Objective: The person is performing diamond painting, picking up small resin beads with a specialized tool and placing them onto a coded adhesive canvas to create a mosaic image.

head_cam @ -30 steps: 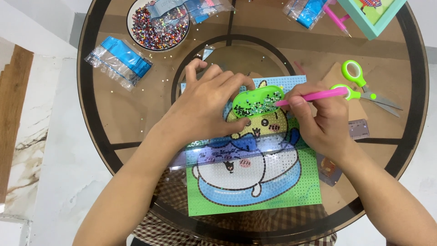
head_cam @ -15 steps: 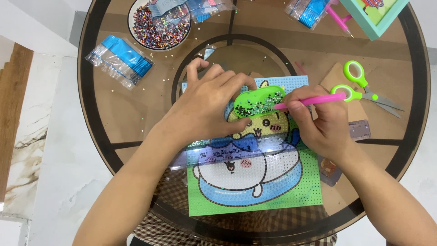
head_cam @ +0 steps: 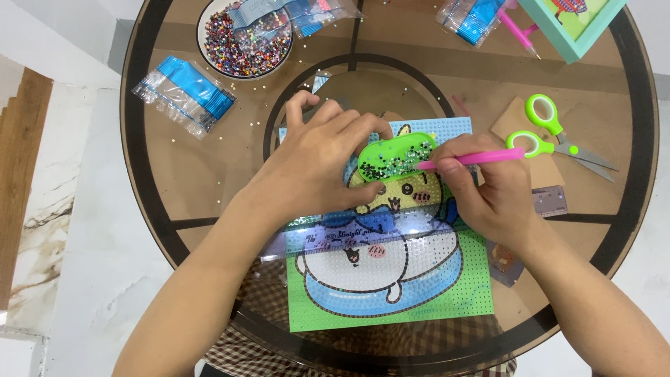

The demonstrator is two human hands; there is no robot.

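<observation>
Over the green tray [head_cam: 396, 155], the pink pen [head_cam: 474, 158] tip now dips lower.

Both forearms reach forward, the left hand [head_cam: 314, 164] curled with fingers pinched, the right hand [head_cam: 488, 192] closed in a pen grip.

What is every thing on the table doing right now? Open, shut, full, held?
left hand: holds the green tray steady
green tray: held, beads inside
right hand: grips the pink pen
pink pen: held, tip at the tray
bead picture: flat, partly filled
scissors: shut, lying flat
bowl: full of mixed beads
blue packet: lying flat, sealed or not unclear
</observation>
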